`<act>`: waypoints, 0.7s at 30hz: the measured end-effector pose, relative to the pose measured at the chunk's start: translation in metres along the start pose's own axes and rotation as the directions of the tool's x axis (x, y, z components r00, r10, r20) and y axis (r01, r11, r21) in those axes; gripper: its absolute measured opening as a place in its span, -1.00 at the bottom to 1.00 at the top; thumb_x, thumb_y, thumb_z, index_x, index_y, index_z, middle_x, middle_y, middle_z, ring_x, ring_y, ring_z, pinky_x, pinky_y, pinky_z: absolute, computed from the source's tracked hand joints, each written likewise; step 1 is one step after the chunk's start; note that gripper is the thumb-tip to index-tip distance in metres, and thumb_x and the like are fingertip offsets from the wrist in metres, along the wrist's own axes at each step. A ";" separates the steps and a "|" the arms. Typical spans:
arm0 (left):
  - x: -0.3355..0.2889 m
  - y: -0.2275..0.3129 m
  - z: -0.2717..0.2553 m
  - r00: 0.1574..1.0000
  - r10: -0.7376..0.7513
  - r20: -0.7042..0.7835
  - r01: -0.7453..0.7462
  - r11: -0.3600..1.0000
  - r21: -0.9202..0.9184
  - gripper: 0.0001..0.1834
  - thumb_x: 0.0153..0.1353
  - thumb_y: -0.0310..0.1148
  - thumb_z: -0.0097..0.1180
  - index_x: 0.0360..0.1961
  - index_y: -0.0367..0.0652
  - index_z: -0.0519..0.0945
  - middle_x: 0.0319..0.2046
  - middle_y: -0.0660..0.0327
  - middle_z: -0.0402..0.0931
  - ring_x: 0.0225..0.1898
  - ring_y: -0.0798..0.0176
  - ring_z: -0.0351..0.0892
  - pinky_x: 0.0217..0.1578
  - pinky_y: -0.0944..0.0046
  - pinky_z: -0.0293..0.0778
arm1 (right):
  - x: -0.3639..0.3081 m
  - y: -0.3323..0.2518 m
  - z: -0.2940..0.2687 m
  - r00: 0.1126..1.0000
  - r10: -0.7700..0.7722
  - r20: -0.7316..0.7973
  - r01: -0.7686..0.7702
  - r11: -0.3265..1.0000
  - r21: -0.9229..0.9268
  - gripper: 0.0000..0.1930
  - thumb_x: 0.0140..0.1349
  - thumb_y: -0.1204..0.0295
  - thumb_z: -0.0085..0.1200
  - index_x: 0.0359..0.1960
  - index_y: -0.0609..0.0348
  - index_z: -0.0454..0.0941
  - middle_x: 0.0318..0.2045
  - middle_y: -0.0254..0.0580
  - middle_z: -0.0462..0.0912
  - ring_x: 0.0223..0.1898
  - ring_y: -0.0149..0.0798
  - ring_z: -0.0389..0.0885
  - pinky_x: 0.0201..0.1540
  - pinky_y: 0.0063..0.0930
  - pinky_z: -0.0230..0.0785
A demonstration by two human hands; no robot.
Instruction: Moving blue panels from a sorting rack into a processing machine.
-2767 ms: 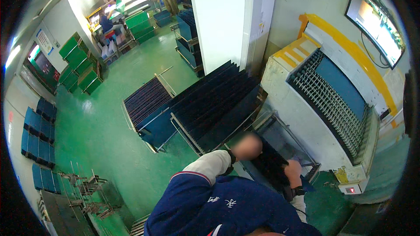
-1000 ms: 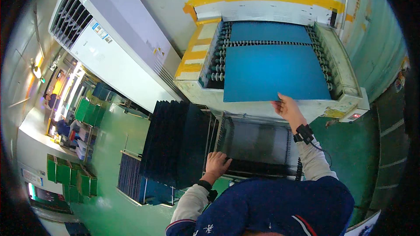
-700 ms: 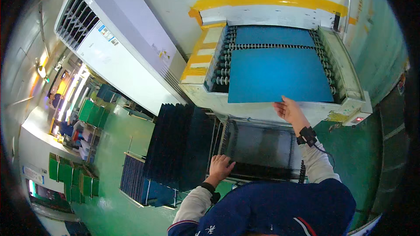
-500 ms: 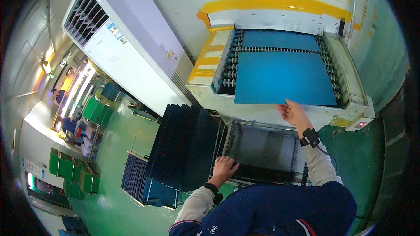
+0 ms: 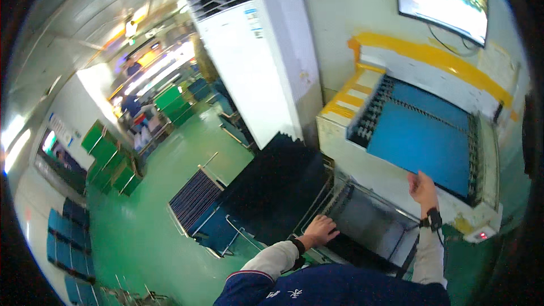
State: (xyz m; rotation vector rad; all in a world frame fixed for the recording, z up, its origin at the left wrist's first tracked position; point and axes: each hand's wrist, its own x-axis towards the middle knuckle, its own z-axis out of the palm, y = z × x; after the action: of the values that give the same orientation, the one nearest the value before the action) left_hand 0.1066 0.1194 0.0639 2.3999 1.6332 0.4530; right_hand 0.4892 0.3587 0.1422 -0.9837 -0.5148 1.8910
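Observation:
A blue flat panel [image 5: 422, 141] lies on the roller bed of a white machine [image 5: 362, 147] at the right. My right hand [image 5: 424, 188] is at the panel's near edge, fingers bent and closed on that edge. Lower and further left, my left hand [image 5: 321, 230] is palm down over the side of a wire-framed rack [image 5: 371, 221], holding nothing I can see, its thumb apart from loosely bent fingers. A second blue panel [image 5: 436, 105] lies deeper in the machine. Next to my left hand stands a row of dark panels [image 5: 272, 187] in a rack.
A tall white air conditioner [image 5: 246, 62] stands behind the dark panels. A smaller slotted rack [image 5: 195, 204] sits on the green floor, left. Green crates [image 5: 110, 158] and blue panels [image 5: 71, 238] stand further left. A screen [image 5: 445, 0] hangs above the machine. People work far back.
The view has swung left, so the machine and both hands appear further right and lower. My right hand stays at the panel's near edge and my left by the rack.

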 end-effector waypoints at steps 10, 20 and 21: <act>-0.018 -0.009 0.018 0.992 0.029 -0.121 -0.031 0.999 -0.012 -0.66 0.26 -0.03 0.16 -0.28 -0.11 0.60 -0.29 0.18 0.51 -0.09 0.06 0.46 0.06 0.06 0.32 | -0.072 0.160 -0.006 0.977 0.182 0.108 0.105 0.029 -0.994 -0.40 0.20 -0.16 0.18 -0.30 0.25 0.75 -0.43 -0.01 0.76 -0.42 -0.13 0.74 -0.26 -0.21 0.56; -0.020 -0.013 0.023 0.991 0.082 -0.109 -0.087 0.996 -0.036 -0.64 0.29 -0.05 0.15 -0.14 -0.14 0.59 -0.19 0.16 0.50 -0.01 0.07 0.43 0.13 0.03 0.29 | -0.151 0.215 -0.014 0.984 0.170 -0.051 -0.017 -0.196 -0.981 -0.37 0.26 -0.18 0.08 0.04 0.14 0.63 -0.01 0.17 0.65 0.07 -0.03 0.61 0.08 -0.16 0.41; -0.021 -0.013 0.022 0.985 0.091 -0.148 -0.101 0.993 -0.062 -0.63 0.25 -0.07 0.19 -0.12 -0.15 0.59 -0.17 0.15 0.50 0.01 0.06 0.43 0.16 0.02 0.28 | -0.156 0.212 -0.008 0.971 0.217 -0.096 -0.064 -0.153 -0.986 -0.34 0.29 -0.18 0.04 0.16 0.12 0.58 0.12 0.17 0.61 0.18 -0.16 0.59 0.16 -0.24 0.38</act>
State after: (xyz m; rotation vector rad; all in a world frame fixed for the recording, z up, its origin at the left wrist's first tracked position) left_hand 0.0958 0.1045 0.0355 2.4527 1.5341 0.7041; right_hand 0.4237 0.1178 0.0576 -1.9632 -2.3201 1.3763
